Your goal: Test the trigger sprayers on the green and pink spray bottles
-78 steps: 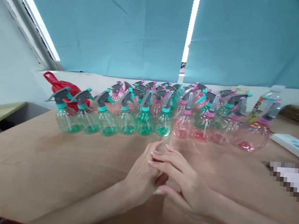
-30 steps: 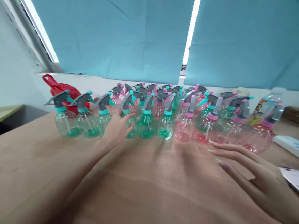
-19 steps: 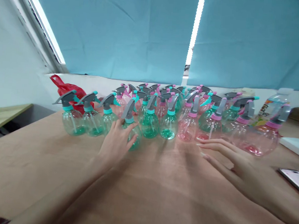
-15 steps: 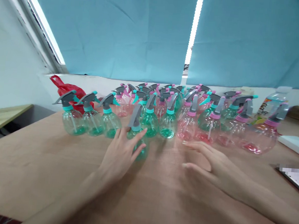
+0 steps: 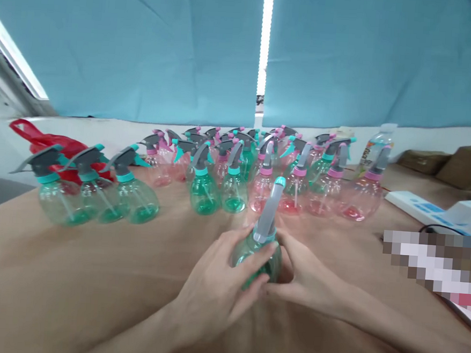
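A clear green spray bottle (image 5: 262, 256) with a grey trigger head and teal collar is between my two hands. My left hand (image 5: 223, 272) wraps its left and near side, thumb and fingers closed around the round body. Against the right side of the bottle, my right hand (image 5: 303, 270) curves with its fingers partly hidden behind it. Nearest beyond my hands stand a green spray bottle (image 5: 234, 192) and a pink spray bottle (image 5: 262, 189) at the front of a dense group. Three more green spray bottles, one of them the spray bottle (image 5: 139, 199), stand in a row to the left.
A red plastic bag (image 5: 56, 145) lies behind the left row. To the right are a labelled drink bottle (image 5: 377, 146), a white power strip (image 5: 414, 208) and a blurred-out flat object (image 5: 445, 288). Cardboard boxes (image 5: 468, 166) sit at the back right of the brown table (image 5: 91, 274).
My left hand has brought the green spray bottle rightward and nearer, away from the group. My right hand, free before, has come to its right side. The view has turned to the right.
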